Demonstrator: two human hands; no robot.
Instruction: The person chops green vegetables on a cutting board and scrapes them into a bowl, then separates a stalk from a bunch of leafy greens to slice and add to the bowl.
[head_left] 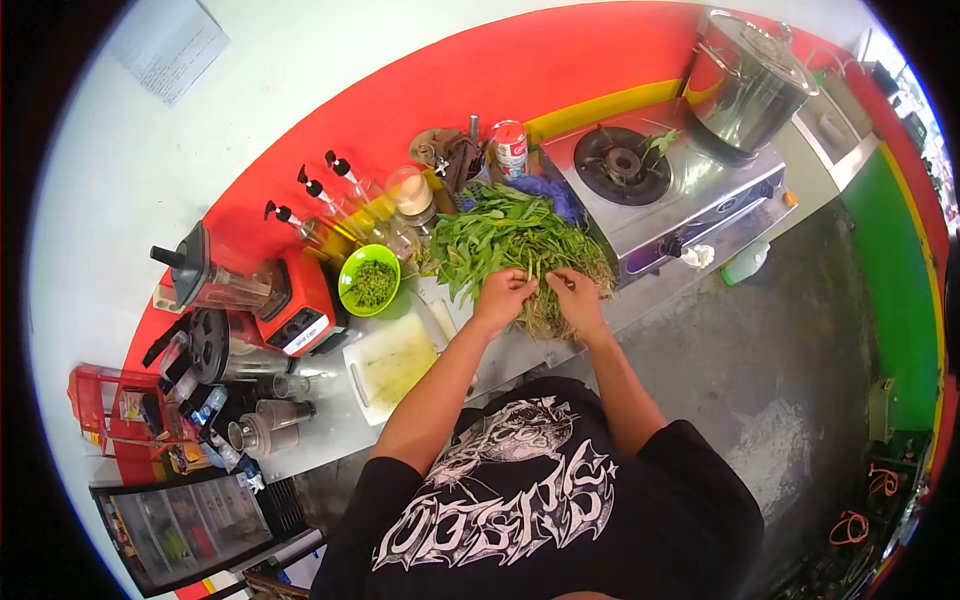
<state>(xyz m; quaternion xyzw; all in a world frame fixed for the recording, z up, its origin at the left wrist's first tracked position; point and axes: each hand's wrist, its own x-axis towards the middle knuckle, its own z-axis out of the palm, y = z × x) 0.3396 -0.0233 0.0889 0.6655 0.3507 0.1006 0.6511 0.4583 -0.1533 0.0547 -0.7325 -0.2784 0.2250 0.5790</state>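
Note:
A large heap of leafy green stems with roots (500,235) lies on the steel counter, its roots toward the right and front. Over the front of the heap, my left hand (507,292) has its fingers pinched together on a green stem. Close by on the right, my right hand (572,293) is also closed, with fingertips at the stems; what it grips is too small to make out. Left of the heap, a bright green bowl (394,258) holds chopped greens. A white cutting board (364,386) with green stains lies in front of the bowl, and a knife (428,318) rests across its corner.
At the right stand a gas stove (650,222) and a big steel pot (745,100). Behind the heap are a red-and-white can (510,150) and a blue plastic bag (553,198). Pump bottles (325,200), a red blender (295,305) and steel cups (262,432) stand to the left.

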